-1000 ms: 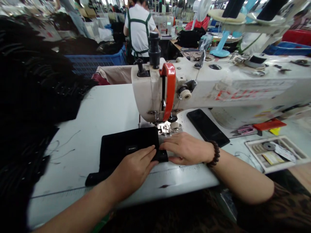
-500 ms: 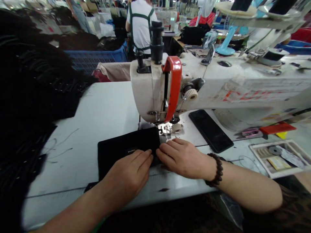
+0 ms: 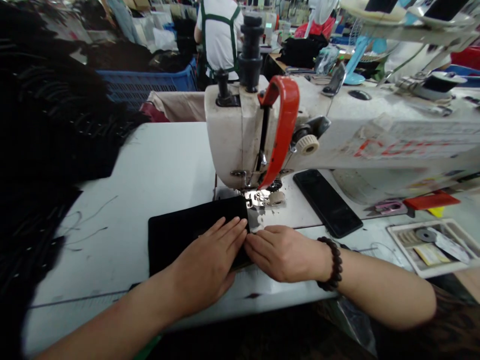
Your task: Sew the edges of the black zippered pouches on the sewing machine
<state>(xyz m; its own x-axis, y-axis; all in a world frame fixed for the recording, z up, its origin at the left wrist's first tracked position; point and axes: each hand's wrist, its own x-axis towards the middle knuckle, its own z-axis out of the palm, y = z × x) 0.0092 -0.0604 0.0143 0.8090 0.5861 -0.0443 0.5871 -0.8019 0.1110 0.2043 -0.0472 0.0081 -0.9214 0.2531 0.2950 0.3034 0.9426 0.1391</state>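
A black fabric piece [image 3: 176, 232] lies flat on the white table, its right edge next to the presser foot [image 3: 264, 199] of the cream sewing machine [image 3: 240, 135]. My left hand [image 3: 208, 262] rests flat on the fabric, fingers stretched out together toward the needle. My right hand [image 3: 283, 251], with a dark bead bracelet at the wrist, lies at the fabric's near right corner with its fingers pressed on the edge. The two hands touch at the fingertips.
A black phone [image 3: 327, 202] lies right of the needle. A white tray [image 3: 435, 245] of small parts sits at the right edge. Heaped black garments [image 3: 45, 135] fill the left side. A blue crate [image 3: 150, 87] and a person in a white shirt [image 3: 219, 35] stand behind.
My left hand slid forward over the fabric and covers the small label. My right hand drew back toward me along the fabric's right edge. The view moved closer to the machine.
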